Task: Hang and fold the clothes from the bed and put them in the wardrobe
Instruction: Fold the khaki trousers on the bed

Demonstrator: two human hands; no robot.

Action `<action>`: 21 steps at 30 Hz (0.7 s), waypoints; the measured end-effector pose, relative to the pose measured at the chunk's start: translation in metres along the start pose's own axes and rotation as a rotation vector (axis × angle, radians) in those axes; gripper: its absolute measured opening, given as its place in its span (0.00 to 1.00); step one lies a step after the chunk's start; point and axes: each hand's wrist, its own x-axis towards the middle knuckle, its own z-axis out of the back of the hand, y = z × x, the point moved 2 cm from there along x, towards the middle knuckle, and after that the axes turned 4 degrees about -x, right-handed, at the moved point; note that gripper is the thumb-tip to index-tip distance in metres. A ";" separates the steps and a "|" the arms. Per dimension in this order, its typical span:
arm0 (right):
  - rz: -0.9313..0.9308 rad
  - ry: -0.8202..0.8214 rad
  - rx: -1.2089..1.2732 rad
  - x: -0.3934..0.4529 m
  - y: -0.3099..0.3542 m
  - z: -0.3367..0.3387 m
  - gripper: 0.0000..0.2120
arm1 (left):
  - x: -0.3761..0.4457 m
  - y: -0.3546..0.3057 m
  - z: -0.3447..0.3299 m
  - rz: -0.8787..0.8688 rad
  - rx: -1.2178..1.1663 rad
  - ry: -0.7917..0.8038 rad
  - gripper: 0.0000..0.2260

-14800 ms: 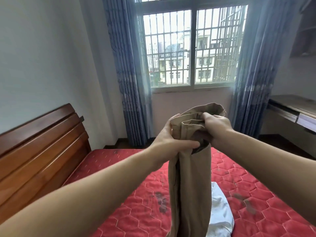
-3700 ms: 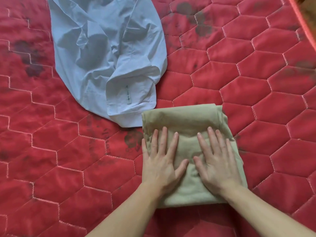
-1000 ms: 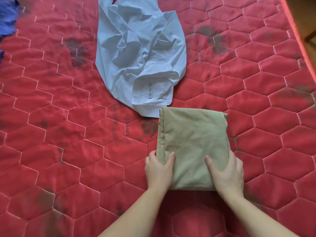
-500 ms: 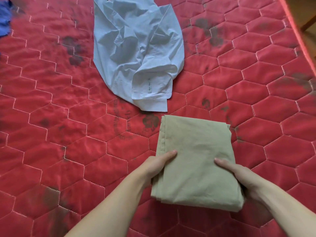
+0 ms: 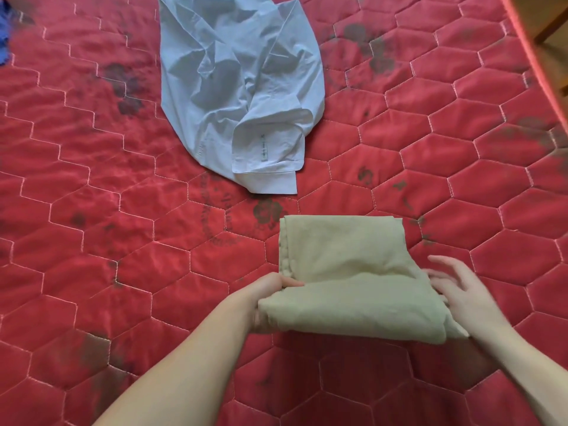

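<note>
Folded khaki trousers (image 5: 344,278) are held just above the red quilted bed (image 5: 153,272), their near edge raised toward me. My left hand (image 5: 267,302) grips their left side, thumb on top and fingers underneath. At their right edge my right hand (image 5: 464,290) touches the cloth with fingers spread; whether it still grips is unclear. A crumpled light blue shirt (image 5: 242,87) lies farther back on the bed, apart from the trousers.
A bit of dark blue cloth (image 5: 4,35) shows at the top left edge. The bed's right edge (image 5: 534,63) curves down the top right corner, with wooden floor and a furniture leg (image 5: 550,29) beyond it.
Both hands slid to the sides of the folded trousers and lifted them off the bed toward me. The right hand's fingers have just spread open at the right edge.
</note>
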 end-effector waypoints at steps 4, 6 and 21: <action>0.425 0.122 -0.545 -0.024 -0.001 0.014 0.45 | -0.002 -0.008 0.006 0.030 -0.001 -0.105 0.09; 0.539 0.181 -0.691 -0.024 0.006 0.008 0.54 | -0.002 -0.010 0.007 0.042 0.015 -0.125 0.10; -0.194 -0.030 -0.013 0.065 0.025 -0.049 0.25 | -0.014 -0.041 -0.026 -0.579 0.135 -0.338 0.20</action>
